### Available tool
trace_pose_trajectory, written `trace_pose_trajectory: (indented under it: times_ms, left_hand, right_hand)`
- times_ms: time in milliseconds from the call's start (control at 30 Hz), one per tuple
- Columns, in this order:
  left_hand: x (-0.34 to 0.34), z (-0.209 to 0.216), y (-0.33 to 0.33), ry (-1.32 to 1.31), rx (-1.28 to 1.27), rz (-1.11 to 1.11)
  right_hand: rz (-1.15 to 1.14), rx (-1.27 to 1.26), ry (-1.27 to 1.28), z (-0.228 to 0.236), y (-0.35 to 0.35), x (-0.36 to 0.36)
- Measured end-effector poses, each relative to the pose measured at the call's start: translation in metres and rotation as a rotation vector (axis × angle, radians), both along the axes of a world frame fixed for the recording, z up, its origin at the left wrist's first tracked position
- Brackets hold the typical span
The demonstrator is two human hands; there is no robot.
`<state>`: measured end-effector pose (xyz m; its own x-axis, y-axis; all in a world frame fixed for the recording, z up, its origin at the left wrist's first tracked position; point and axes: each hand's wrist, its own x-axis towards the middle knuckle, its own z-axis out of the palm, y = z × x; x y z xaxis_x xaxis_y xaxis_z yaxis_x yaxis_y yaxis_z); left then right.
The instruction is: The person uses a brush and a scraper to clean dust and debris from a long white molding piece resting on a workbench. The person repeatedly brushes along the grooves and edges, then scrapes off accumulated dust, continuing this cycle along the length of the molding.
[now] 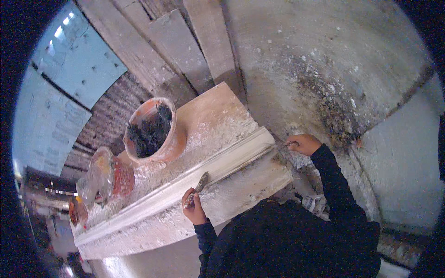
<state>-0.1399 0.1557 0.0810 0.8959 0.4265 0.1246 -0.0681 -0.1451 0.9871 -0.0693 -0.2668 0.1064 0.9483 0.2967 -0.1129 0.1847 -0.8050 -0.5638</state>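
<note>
My left hand is closed round the handle of a small trowel. Its narrow, smeared blade points up and away, over a long whitish moulding with lengthwise ridges. The moulding runs along a plaster-crusted bench, from the near left to the far right. Just past the moulding's right end, my right hand is closed with its fingers pinched together. What those fingers hold is too small to make out.
On the bench stands an orange bucket with dark material inside. Left of it are a red container and clear plastic. A stained wall rises behind, with dark grime and white splashes. Blue panels stand at the far left.
</note>
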Motion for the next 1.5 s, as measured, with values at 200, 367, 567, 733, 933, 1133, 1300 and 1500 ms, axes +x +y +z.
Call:
trace_pose_trajectory:
  times_ms: [200,367,567,733,933,1133,1300,1500]
  left_hand:
    - [-0.024,-0.003,-0.025,0.067,0.127,0.144]
    - [-0.041,-0.01,-0.037,0.041,-0.055,0.284]
    - [-0.051,0.007,-0.049,-0.016,-0.175,0.516]
    - [-0.069,0.008,-0.04,-0.035,-0.189,0.627]
    - [-0.08,0.008,-0.038,-0.008,-0.197,0.701]
    - [-0.083,0.009,-0.041,-0.051,-0.197,0.74]
    - [-0.08,0.014,-0.045,-0.01,-0.224,0.736]
    - [-0.087,0.012,-0.044,-0.024,-0.205,0.747]
  right_hand:
    - [0.195,-0.24,0.214,0.027,-0.009,0.037]
    - [0.39,-0.101,0.232,-0.005,-0.009,0.061]
    - [0.495,-0.126,0.206,-0.009,0.037,0.07]
    - [0.414,-0.222,0.572,0.026,0.023,0.094]
    - [0.653,-0.01,0.314,-0.003,0.044,0.098]
    - [0.67,-0.049,0.406,-0.003,0.028,0.114]
    - [0.686,0.034,0.323,-0.026,0.065,0.101]
    - [0.753,-0.002,0.323,-0.021,0.042,0.112]
